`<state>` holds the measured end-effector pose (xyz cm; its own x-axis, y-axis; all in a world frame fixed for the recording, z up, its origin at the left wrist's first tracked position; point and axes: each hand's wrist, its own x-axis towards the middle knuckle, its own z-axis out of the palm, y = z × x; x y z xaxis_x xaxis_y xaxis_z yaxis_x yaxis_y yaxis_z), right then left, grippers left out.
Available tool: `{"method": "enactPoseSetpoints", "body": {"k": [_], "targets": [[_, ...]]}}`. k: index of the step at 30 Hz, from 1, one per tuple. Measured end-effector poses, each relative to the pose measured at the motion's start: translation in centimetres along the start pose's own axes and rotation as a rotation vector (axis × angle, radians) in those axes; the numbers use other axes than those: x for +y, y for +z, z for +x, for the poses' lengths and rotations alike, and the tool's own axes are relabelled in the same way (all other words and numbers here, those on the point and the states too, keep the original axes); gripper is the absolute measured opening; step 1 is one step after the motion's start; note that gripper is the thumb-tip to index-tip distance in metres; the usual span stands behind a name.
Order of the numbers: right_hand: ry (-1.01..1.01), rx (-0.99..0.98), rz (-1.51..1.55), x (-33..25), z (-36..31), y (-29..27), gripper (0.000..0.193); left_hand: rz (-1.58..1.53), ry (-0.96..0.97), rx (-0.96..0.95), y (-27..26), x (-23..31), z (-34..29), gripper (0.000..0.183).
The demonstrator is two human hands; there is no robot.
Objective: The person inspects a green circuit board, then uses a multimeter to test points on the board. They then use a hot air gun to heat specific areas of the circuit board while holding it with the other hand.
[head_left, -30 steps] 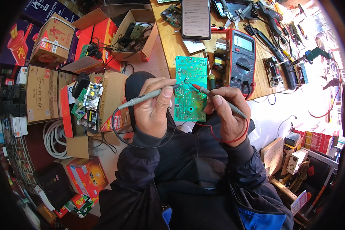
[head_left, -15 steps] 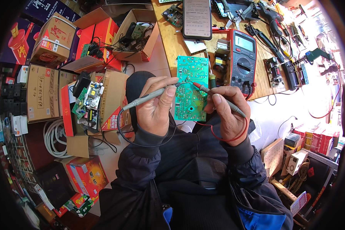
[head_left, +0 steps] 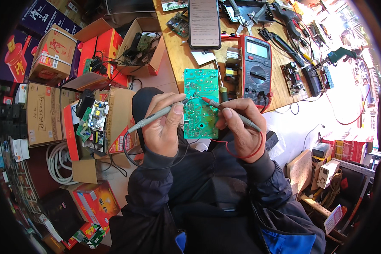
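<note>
My left hand [head_left: 163, 127] is closed on a grey multimeter probe with a black lead [head_left: 152, 118]. In my right hand [head_left: 244, 127] is the red-tipped probe [head_left: 211, 103], its red lead looping below the wrist. Both probe tips meet the upper middle of a green circuit board [head_left: 200, 82], solder side up; whether they touch the same joint is too small to tell. The board stands over my lap at the table's near edge, and my right fingers rest by its right edge. Beyond it lies a red and black multimeter [head_left: 257, 70] with a dial.
On the wooden table [head_left: 173, 48] lie a phone [head_left: 204, 23], pliers [head_left: 246, 17], a glue gun [head_left: 288, 19] and small circuit boards [head_left: 293, 78]. Open cardboard boxes [head_left: 142, 46] with electronics stand at left. A box holding a bare board [head_left: 98, 116] is beside my left arm.
The whole view has shifted, so the table, multimeter and board appear farther left and slightly lower. Both hands keep hold of their probes, with tips still at the board.
</note>
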<state>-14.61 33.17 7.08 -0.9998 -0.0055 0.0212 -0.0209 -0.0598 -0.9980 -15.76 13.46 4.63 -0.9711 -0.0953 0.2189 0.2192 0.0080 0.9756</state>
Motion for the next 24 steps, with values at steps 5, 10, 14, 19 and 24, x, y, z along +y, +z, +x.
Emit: {"method": "enactPoseSetpoints", "body": {"k": [5, 10, 14, 19, 24], "targets": [[-0.007, -0.027, 0.04, 0.13, 0.04, -0.24, 0.017, 0.022, 0.024, 0.006, 0.09, -0.04, 0.02, 0.022], [-0.008, -0.022, 0.037, 0.31, 0.03, -0.24, 0.015, 0.055, 0.025, 0.041, 0.32, 0.13, 0.1, 0.022], [-0.009, -0.024, 0.039, 0.24, 0.05, -0.19, 0.015, 0.081, 0.007, 0.05, 0.37, 0.41, 0.14, 0.023], [0.014, -0.023, 0.039, 0.06, -0.05, -0.18, 0.016, 0.087, 0.054, 0.022, 0.21, 0.18, 0.25, 0.022], [0.008, -0.012, 0.034, 0.13, -0.01, -0.12, 0.016, 0.087, 0.068, 0.001, -0.05, -0.12, 0.03, 0.022]]}}
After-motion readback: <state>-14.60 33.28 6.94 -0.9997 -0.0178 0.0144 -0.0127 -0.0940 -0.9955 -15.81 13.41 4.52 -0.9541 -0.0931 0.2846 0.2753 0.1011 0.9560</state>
